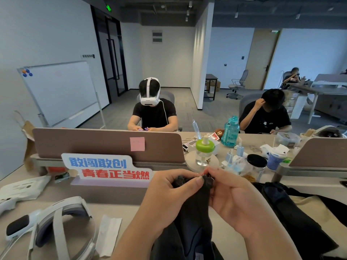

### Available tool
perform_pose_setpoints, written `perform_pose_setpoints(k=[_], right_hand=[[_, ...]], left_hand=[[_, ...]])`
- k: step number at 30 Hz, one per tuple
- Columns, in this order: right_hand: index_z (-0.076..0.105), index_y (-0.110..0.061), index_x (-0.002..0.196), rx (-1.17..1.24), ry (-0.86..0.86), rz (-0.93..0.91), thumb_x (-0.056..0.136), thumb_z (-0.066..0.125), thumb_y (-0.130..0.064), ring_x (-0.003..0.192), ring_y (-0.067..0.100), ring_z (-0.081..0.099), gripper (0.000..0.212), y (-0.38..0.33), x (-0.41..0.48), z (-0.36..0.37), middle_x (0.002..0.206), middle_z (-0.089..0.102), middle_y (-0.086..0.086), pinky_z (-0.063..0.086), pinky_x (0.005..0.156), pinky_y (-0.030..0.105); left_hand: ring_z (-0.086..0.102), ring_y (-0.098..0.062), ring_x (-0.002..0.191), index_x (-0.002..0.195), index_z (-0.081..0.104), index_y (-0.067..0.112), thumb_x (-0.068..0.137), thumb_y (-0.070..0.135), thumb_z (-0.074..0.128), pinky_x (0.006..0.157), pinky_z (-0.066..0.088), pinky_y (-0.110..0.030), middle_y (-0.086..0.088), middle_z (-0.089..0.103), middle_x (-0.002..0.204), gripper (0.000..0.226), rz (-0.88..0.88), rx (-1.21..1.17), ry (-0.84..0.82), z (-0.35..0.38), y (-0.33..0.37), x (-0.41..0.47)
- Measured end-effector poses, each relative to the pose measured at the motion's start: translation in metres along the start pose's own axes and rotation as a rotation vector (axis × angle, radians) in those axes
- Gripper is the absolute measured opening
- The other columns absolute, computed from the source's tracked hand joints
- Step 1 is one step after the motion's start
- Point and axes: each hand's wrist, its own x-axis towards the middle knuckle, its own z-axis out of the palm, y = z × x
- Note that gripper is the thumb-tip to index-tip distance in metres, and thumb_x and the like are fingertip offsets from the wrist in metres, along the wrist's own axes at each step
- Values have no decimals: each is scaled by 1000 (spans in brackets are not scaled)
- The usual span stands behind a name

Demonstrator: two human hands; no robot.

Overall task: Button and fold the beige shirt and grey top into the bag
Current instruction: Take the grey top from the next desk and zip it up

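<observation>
**Both hands working the garment's upper edge.** The 2 hands are holding the dark grey top [193, 212] above the desk [116, 209], toward 6 o'clock in the view. The left hand [169, 186] is pinching a bunched upper edge of the garment between thumb and curled fingers. The right hand [231, 192], meeting it at its 3 o'clock side, is gripping the adjoining edge with curled fingers. The rest of the top is hanging between the 2 forearms toward 6 o'clock.

At 3 o'clock of the hands a beige cloth [308, 205] is lying on the desk, partly under dark fabric [293, 212]; whether it is the shirt or the bag cannot be told. At 8 o'clock a white headset [56, 222] is resting on the desk. At 11 o'clock a lettered sign [109, 167] is standing before the partition [84, 143], which is bearing 1 pink sticky note [137, 144]. At 1 o'clock a green-capped bottle [204, 151] and a black-lidded jar [256, 162] are standing.
</observation>
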Motion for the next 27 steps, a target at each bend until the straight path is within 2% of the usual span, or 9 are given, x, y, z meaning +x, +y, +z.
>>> perform_pose_setpoints(k=[4,7,12,16,18,19,22,24,27], right_hand=[[59,-2,71,-18,50,-40,70,53,-15,71,24,58,15,0,2,-6,69,59,14,51,73,37],[62,-2,75,33,62,-49,71,54,-18,75,27,60,18,5,4,-4,75,61,19,51,76,40],[62,1,101,17,90,-132,70,58,-21,82,31,68,38,15,1,7,92,70,22,57,75,40],[68,0,94,-78,167,-226,68,63,-18,79,27,71,32,23,-3,12,90,72,21,60,66,31],[70,-5,91,-72,236,-270,75,63,-16,80,26,69,21,24,-2,11,88,73,17,58,67,33],[70,-7,90,-77,267,-283,79,62,-14,81,25,69,15,23,-2,10,86,73,14,56,69,33],[69,-13,88,-123,344,-320,86,60,-13,84,23,67,9,21,1,6,79,71,7,52,73,35],[69,-16,87,-162,363,-347,86,60,-14,85,22,66,9,20,3,6,76,70,3,53,79,39],[70,-20,89,-248,381,-379,87,61,-14,94,23,67,11,20,4,8,86,72,4,51,93,46]], left_hand=[[69,-7,78,78,78,26,79,18,72,66,52,-15,7,75,76,10,30,38,12,2,-2,0],[69,-7,80,79,79,26,81,17,71,68,54,-18,7,75,77,12,36,52,37,3,-4,1],[69,-11,79,79,77,21,83,20,68,70,56,-24,3,74,76,10,23,15,148,0,-7,4],[68,-12,81,82,74,24,83,27,67,72,57,-27,3,73,79,8,8,10,176,6,-9,2],[66,-10,80,91,68,28,84,29,66,68,55,-25,5,69,80,7,-38,-9,170,7,-10,2],[64,-9,72,96,64,27,87,25,63,62,51,-23,5,65,75,9,-86,-52,159,7,-10,3],[42,-14,50,91,50,15,91,-5,46,50,36,-25,-4,45,60,21,-163,-185,139,0,-7,5],[38,-13,53,83,46,19,83,-6,43,52,34,-24,-4,40,65,25,-143,-242,170,-1,1,6],[45,-15,57,85,41,12,74,-8,47,55,40,-22,-7,39,70,24,-195,-421,115,-3,11,1]])
